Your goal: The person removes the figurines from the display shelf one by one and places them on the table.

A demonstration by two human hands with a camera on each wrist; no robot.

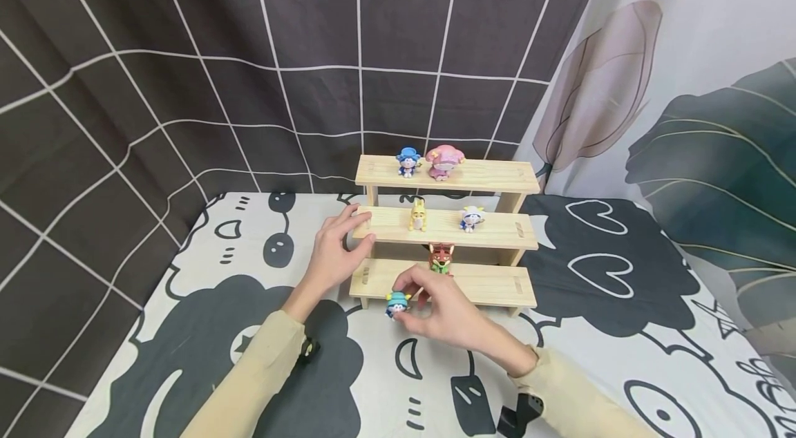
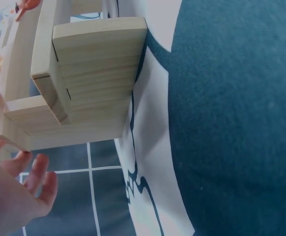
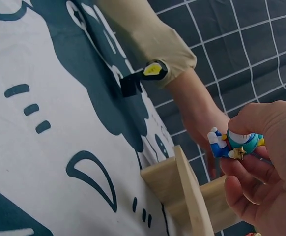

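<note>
A three-tier wooden shelf (image 1: 497, 177) stands on the printed cloth. My left hand (image 1: 361, 227) grips the left end of its middle tier, fingers on top and thumb at the front edge. In the left wrist view that hand (image 2: 10, 162) lies by the shelf's end (image 2: 99, 73). My right hand (image 1: 404, 296) pinches a small teal and blue figure (image 1: 396, 304) just in front of the bottom tier's left part. The right wrist view shows this figure (image 3: 236, 142) between my fingertips (image 3: 253, 169), above the shelf's corner (image 3: 182, 182).
On the top tier stand a blue figure (image 1: 408, 162) and a pink one (image 1: 443, 162). The middle tier bears a yellow figure (image 1: 418, 215) and a white one (image 1: 471, 218). An orange fox figure (image 1: 441, 258) is on the bottom tier. Curtains hang behind and to the right.
</note>
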